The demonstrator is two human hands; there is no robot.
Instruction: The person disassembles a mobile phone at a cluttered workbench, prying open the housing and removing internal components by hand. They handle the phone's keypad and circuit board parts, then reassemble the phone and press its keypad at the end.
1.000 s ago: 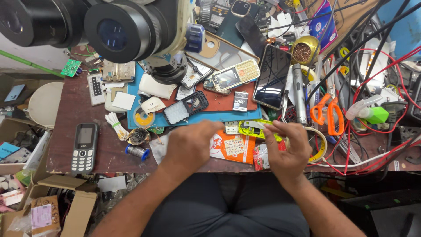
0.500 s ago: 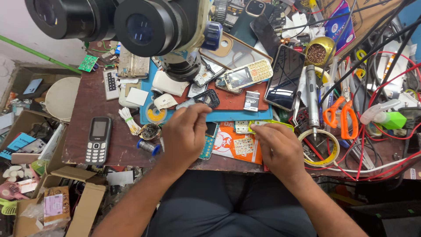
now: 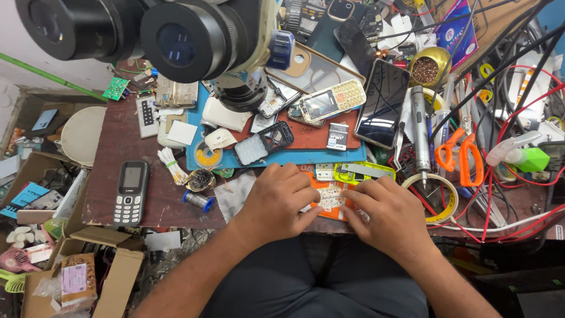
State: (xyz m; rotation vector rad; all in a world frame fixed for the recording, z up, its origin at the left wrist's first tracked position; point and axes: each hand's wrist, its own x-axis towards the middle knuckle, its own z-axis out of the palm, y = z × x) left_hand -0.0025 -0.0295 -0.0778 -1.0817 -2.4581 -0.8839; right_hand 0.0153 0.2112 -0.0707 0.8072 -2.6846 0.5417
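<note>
My left hand [image 3: 276,200] rests palm down at the near edge of a brown workbench [image 3: 120,153], fingers curled over a small orange packet [image 3: 329,197] with white labels. My right hand [image 3: 391,215] lies next to it on the right, fingertips touching the same packet. Whether either hand grips a small part is hidden under the fingers. Just beyond the fingers lie a small circuit board [image 3: 324,171] and a yellow-green phone frame [image 3: 365,171]. An empty black phone frame [image 3: 262,143] sits on the blue mat [image 3: 276,158] beyond my left hand.
A microscope head [image 3: 176,38] hangs over the far left. A dark keypad phone [image 3: 130,192], solder wire spool [image 3: 197,201], gold keypad phone [image 3: 329,100], black smartphone [image 3: 384,103], orange scissors [image 3: 462,156], tape roll [image 3: 438,197] and red cables [image 3: 518,176] crowd the bench. Cardboard boxes [image 3: 70,271] stand lower left.
My left hand has come down from the blue mat to the bench's near edge. My right hand has flattened onto the orange packet. The view has shifted slightly.
</note>
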